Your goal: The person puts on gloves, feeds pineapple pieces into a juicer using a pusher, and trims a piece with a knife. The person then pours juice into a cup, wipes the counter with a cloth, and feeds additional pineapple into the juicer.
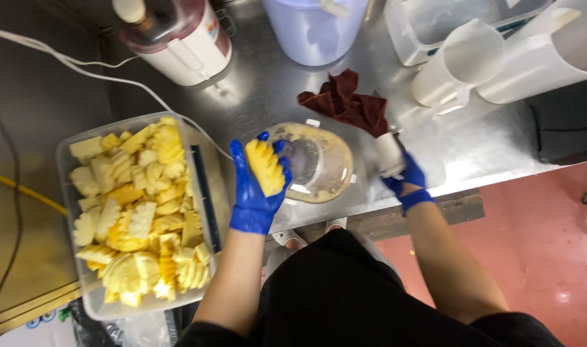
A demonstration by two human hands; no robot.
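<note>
1. Left hand (253,193), blue glove, holds a pineapple piece (266,167); fingers curled round it, pinching it from behind; piece sits right over the rim of the juicer top (319,164).
2. Right hand (406,183), blue glove, grips a white pusher (389,154) just right of the juicer top; fingers wrapped shut round it, tips hidden.
3. Juicer top is clear plastic, smeared with pulp, on the steel counter (267,96); dark red rag (346,103) lies just behind it.
4. Tub (67,146) of cut pineapple stands at the left, well filled; near the left hand.
5. Step in hand, as I judge it: feeding a piece into the juicer; next move calls for lining the piece up with the chute, letting go, then bringing the pusher over it; chute itself not clear to see.
6. Behind: dark-lidded appliance (177,38), lilac bucket (312,29), white jugs (460,64).
</note>
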